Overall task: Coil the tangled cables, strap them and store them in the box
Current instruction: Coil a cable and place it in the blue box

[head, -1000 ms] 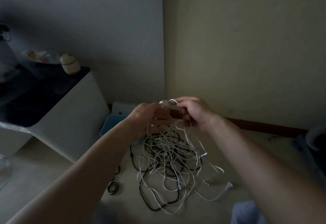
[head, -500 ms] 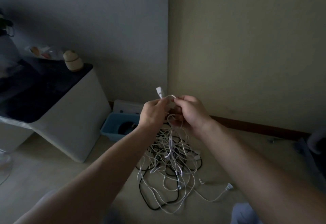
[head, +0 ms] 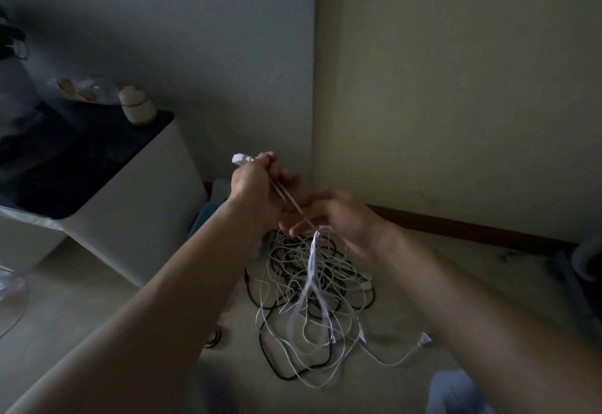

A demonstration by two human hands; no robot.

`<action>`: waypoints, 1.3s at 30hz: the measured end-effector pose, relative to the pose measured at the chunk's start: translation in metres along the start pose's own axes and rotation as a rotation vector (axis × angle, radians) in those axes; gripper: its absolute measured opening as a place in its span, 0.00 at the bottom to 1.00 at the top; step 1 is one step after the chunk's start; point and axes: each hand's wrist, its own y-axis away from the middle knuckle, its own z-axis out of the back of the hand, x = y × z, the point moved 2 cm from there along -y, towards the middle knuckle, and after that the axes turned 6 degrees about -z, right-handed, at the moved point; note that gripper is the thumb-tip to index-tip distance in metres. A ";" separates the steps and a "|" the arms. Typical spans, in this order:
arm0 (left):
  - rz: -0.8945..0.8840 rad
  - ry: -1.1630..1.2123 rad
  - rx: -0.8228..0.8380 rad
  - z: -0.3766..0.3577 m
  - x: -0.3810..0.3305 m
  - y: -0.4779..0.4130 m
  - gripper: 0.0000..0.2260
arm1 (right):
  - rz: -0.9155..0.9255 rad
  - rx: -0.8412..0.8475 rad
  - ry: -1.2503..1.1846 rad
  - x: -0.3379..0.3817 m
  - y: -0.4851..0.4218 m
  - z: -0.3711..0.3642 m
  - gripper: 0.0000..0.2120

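Observation:
A tangle of white and black cables (head: 312,296) lies on the floor in the room's corner. My left hand (head: 257,185) is raised above it, shut on a white cable just below its plug (head: 240,159), which sticks out of the fist. The cable runs taut down to my right hand (head: 332,218), whose fingers are loosely curled around it just above the pile. A blue box (head: 203,218) stands behind my left forearm, mostly hidden.
A white cabinet (head: 130,205) with a dark top stands at the left, a small jar (head: 136,109) on it. A white plug end (head: 423,343) trails right of the pile. A small black coil (head: 213,337) lies left of it. Dark objects sit at far right.
My left hand has lifted up and to the left, pulling the plug end away from the right hand. The cable is stretched between both hands. The camera shifted slightly.

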 end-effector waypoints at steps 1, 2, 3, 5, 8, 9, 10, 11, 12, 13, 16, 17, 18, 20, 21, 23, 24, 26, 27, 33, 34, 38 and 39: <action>-0.011 0.014 0.017 0.001 -0.004 -0.001 0.15 | -0.022 0.007 0.061 -0.001 0.001 0.004 0.09; -0.020 0.009 0.043 0.001 -0.008 -0.003 0.15 | -0.051 0.006 0.136 -0.004 0.002 0.007 0.09; -0.026 -0.001 0.074 0.002 -0.013 -0.003 0.16 | -0.077 0.005 0.230 -0.007 0.003 0.010 0.09; -0.032 0.008 0.118 0.003 -0.021 -0.005 0.16 | -0.113 0.049 0.408 -0.014 0.003 0.015 0.08; -0.007 0.062 0.144 0.003 -0.025 -0.004 0.16 | -0.104 0.129 0.495 -0.022 0.002 0.021 0.05; 0.002 0.073 0.148 0.002 -0.025 -0.003 0.16 | -0.095 0.136 0.500 -0.024 0.002 0.023 0.05; 0.010 0.078 0.153 0.002 -0.024 -0.003 0.16 | -0.092 0.147 0.509 -0.026 0.001 0.023 0.05; 0.015 0.079 0.158 0.002 -0.024 -0.003 0.16 | -0.096 0.164 0.516 -0.028 0.001 0.023 0.06; 0.019 0.080 0.160 0.002 -0.024 -0.003 0.16 | -0.108 0.179 0.506 -0.030 0.000 0.022 0.06; 0.021 0.084 0.157 0.002 -0.025 -0.003 0.16 | -0.136 0.187 0.473 -0.032 0.001 0.022 0.07; 0.018 0.109 0.134 0.006 -0.029 -0.008 0.16 | -0.259 0.212 0.226 -0.039 0.002 0.031 0.17; 0.015 0.116 0.125 0.009 -0.030 -0.009 0.16 | -0.277 0.236 0.125 -0.040 0.003 0.035 0.18; 0.012 0.117 0.114 0.011 -0.032 -0.011 0.16 | -0.280 0.256 0.036 -0.041 0.003 0.039 0.17; 0.002 0.094 0.093 0.016 -0.036 -0.015 0.17 | -0.258 0.261 -0.054 -0.042 0.005 0.047 0.12; -0.006 0.062 0.078 0.019 -0.037 -0.017 0.17 | -0.235 0.251 -0.057 -0.042 0.005 0.051 0.09; -0.016 -0.031 0.041 0.023 -0.037 -0.019 0.17 | -0.189 0.242 -0.063 -0.043 0.007 0.057 0.05; -0.017 -0.075 0.026 0.025 -0.036 -0.019 0.17 | -0.170 0.226 -0.075 -0.042 0.008 0.059 0.05; -0.020 -0.130 0.004 0.026 -0.032 -0.018 0.17 | -0.137 0.148 -0.112 -0.041 0.010 0.063 0.05; -0.015 -0.136 0.002 0.025 -0.030 -0.017 0.17 | -0.129 0.092 -0.134 -0.040 0.010 0.065 0.06; 0.120 -0.064 0.149 0.009 -0.022 -0.003 0.17 | -0.198 -0.067 -0.018 -0.042 0.007 0.070 0.06; 0.127 -0.059 0.169 0.007 -0.022 -0.002 0.17 | -0.200 -0.069 0.053 -0.042 0.007 0.069 0.06; 0.110 -0.019 0.185 0.002 -0.027 -0.002 0.17 | -0.123 -0.058 0.099 -0.041 0.007 0.061 0.10; 0.102 -0.008 0.184 0.002 -0.029 -0.003 0.17 | -0.117 -0.048 0.049 -0.041 0.008 0.059 0.11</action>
